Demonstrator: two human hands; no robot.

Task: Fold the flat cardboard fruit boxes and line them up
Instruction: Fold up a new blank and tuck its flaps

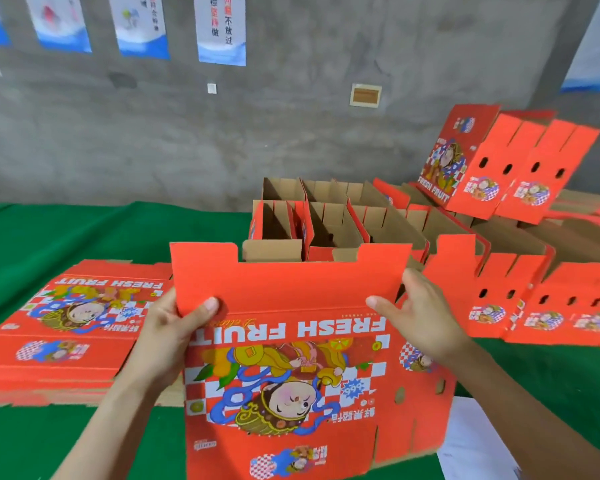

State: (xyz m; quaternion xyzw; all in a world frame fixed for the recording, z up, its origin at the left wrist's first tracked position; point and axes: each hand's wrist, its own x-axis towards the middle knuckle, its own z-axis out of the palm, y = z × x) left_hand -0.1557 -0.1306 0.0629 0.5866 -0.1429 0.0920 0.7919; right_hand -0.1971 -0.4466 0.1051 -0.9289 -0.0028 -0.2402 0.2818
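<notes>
A: Largest first. What fills the back?
B: A grey concrete wall [291, 133]. Below it stands a table [66, 237] under green cloth.
A: And on the cloth?
B: Centre rear, the folded boxes [326, 216]: open-topped, brown inside and red outside, standing in rows and touching. To their right are more red boxes [534, 306], with their vent holes facing us. Two tilted boxes [482, 168] lean above them at the far right.
A: The left side?
B: The flat stack [66, 323]: unfolded red sheets printed "FRESH FRUIT", piled near the table's front edge.
A: Where is the box in hand?
B: The box [284, 375] is front centre, between the stack and the red boxes on the right. Its printed face is toward the person and the print is upside down. Its notched flap [291, 278] stands upward in front of the folded rows. A side panel with holes bends back on the right. Whether its lower edge rests on the table cannot be told.
A: The hands?
B: The left hand [167, 334] grasps the flap's left edge, with the thumb pressed on the red face and the fingers hidden behind. The right hand [423, 313] grasps the right edge likewise, thumb in front and fingers curled round the back.
A: The smallest items?
B: Posters [220, 29] hang along the wall's top. A white sheet [465, 441] lies on the cloth at lower right, just beside the box's corner.
</notes>
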